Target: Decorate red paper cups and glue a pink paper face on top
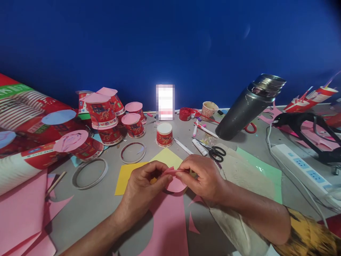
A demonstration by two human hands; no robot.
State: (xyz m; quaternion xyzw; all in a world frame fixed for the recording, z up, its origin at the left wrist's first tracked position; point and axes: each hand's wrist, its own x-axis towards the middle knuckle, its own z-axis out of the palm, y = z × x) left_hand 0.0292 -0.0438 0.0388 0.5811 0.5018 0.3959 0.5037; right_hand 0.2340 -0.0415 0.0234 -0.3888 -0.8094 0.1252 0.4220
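Nearest the viewer, well in front of the landmark, a lone red paper cup with a pale top, a pink sheet with a curved cut along its left side lies on the worktop. Over the sheet's far end, also in front of the cup, a rounded pink paper piece is held between both hands: the fingers of the left hand pinch its upper left edge, those of the right hand its upper right. A yellow sheet lies in front of the cup and to its left, partly hidden by the left hand. Right of the cup and slightly nearer lie black-handled scissors and a white glue stick. Left of the cup, red cups with pink discs form a stack; to its right stands a dark flask. Behind the cup are a bright, pixelated screen and a blue wall.
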